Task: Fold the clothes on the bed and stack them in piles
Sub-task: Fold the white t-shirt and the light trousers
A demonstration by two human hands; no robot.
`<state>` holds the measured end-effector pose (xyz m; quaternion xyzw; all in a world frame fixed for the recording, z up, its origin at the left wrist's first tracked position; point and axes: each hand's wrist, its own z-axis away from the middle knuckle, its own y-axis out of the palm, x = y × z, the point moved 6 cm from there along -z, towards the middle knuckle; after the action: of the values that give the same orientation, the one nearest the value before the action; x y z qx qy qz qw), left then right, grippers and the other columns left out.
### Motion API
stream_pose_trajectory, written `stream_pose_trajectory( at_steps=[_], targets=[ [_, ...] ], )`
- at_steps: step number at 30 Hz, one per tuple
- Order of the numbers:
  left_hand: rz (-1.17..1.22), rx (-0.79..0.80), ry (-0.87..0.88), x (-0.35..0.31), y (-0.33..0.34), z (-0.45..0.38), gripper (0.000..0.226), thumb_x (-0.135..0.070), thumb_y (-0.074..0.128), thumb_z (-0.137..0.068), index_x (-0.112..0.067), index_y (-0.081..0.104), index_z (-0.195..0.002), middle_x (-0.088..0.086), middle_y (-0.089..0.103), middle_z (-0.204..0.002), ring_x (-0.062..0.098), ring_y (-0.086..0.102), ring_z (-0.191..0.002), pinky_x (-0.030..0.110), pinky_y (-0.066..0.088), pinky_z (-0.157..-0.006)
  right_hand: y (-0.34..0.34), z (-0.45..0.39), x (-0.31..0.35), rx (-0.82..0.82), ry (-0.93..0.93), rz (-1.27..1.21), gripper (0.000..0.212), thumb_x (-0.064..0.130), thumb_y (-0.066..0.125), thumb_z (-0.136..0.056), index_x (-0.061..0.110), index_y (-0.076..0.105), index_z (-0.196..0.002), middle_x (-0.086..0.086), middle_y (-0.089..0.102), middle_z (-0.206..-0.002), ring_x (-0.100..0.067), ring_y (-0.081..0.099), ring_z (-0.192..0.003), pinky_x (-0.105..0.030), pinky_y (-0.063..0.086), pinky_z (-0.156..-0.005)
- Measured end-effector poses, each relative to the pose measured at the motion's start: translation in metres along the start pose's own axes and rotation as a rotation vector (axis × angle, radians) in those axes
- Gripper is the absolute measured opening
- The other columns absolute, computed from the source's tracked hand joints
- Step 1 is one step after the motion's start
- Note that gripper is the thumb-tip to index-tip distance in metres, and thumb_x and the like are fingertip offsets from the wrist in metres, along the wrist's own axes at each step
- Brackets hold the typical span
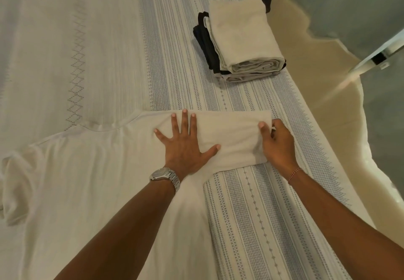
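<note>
Two bare arms reach out from the bottom of the view over a bed [251,214]. The bed has a cover with thin blue and white stripes on the right part and a plain white part on the left.

A white T-shirt [87,181] lies flat on the bed, close to the person. Its neck is up at the far side and one short sleeve sticks out at the left. The right part of the T-shirt is folded over into a long flat band that points to the right.

The left hand [185,144] lies flat on the T-shirt with its fingers straight and spread wide. It presses down on the fold and grips nothing. A silver watch [165,175] sits on the left wrist.

The right hand [276,144] is at the right end of the folded band. Its thumb is on top and its fingers curl under the edge, so it pinches the cloth there. A thin red string bracelet [294,173] goes round the right wrist.

Farther away, near the right edge of the bed, sits a pile of folded clothes [238,47]. A cream one is on top, and dark ones and pale ones lie under it. The pile is well apart from the T-shirt.

Past the edge of the bed there is a pale floor [328,78].
</note>
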<state>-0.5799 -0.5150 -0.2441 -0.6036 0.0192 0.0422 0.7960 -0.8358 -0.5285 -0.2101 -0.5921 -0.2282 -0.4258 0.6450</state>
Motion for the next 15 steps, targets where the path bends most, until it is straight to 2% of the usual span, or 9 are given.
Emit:
stream_pose_trajectory(
  at_steps=[2,5,8,10,11,13,15],
  targets=[
    [0.004,0.006,-0.002,0.0,-0.002,0.0,0.121,-0.099,0.006,-0.073,-0.017,-0.014,-0.16,0.003,-0.026,-0.166,0.033,-0.023,-0.153,0.083,0.004,-0.106,0.003,-0.004,-0.003,0.001,0.024,-0.1,0.025,0.035,0.053,-0.105,0.012,0.051,-0.097,-0.002,0.058,-0.08,-0.014,0.052,-0.065,-0.027,0.041,-0.054],
    [0.018,0.028,-0.004,-0.002,-0.003,0.0,0.129,-0.104,0.007,-0.066,-0.017,-0.015,-0.16,0.003,-0.026,-0.166,0.034,-0.022,-0.153,0.083,0.003,-0.105,0.002,-0.008,-0.013,-0.026,0.026,-0.019,0.027,0.034,0.049,-0.107,0.008,0.051,-0.098,-0.001,0.057,-0.077,-0.017,0.052,-0.066,-0.03,0.038,-0.053],
    [0.024,0.033,-0.002,-0.001,-0.002,0.0,0.141,-0.109,0.011,-0.057,-0.017,-0.017,-0.159,0.003,-0.029,-0.165,0.035,-0.025,-0.152,0.084,0.002,-0.105,-0.003,-0.005,-0.018,-0.126,-0.007,0.273,0.026,0.035,0.046,-0.107,0.011,0.052,-0.099,-0.002,0.057,-0.071,-0.027,0.055,-0.063,-0.029,0.031,-0.049],
    [0.026,0.048,0.002,-0.003,-0.001,0.0,0.148,-0.112,0.014,-0.051,-0.017,-0.019,-0.159,0.004,-0.031,-0.164,0.035,-0.028,-0.151,0.084,0.001,-0.105,-0.004,-0.001,-0.018,-0.169,0.018,0.519,0.029,0.039,0.042,-0.108,0.011,0.05,-0.104,-0.008,0.057,-0.074,-0.029,0.054,-0.064,-0.031,0.032,-0.054],
    [0.022,0.053,0.007,-0.002,-0.001,-0.001,0.15,-0.112,0.016,-0.049,-0.016,-0.02,-0.159,0.004,-0.032,-0.164,0.036,-0.029,-0.15,0.084,0.001,-0.105,-0.004,0.001,-0.018,-0.197,0.05,0.588,0.031,0.042,0.042,-0.107,0.011,0.049,-0.107,-0.011,0.061,-0.077,-0.031,0.056,-0.065,-0.033,0.034,-0.059],
    [0.013,0.055,0.017,-0.002,0.0,0.0,0.152,-0.113,0.017,-0.048,-0.016,-0.021,-0.158,0.004,-0.032,-0.164,0.036,-0.029,-0.15,0.084,0.0,-0.105,-0.006,0.007,-0.014,-0.279,0.095,0.577,0.033,0.043,0.048,-0.105,0.011,0.047,-0.112,-0.014,0.068,-0.087,-0.034,0.063,-0.074,-0.036,0.037,-0.066],
    [0.021,0.039,0.024,-0.003,0.0,0.002,0.144,-0.11,0.017,-0.056,-0.015,-0.02,-0.158,0.007,-0.03,-0.165,0.036,-0.026,-0.151,0.083,-0.004,-0.107,-0.006,0.015,-0.004,-0.386,-0.028,0.574,0.031,0.034,0.057,-0.101,0.01,0.05,-0.119,-0.015,0.067,-0.103,-0.035,0.06,-0.091,-0.04,0.04,-0.072]
  ],
)
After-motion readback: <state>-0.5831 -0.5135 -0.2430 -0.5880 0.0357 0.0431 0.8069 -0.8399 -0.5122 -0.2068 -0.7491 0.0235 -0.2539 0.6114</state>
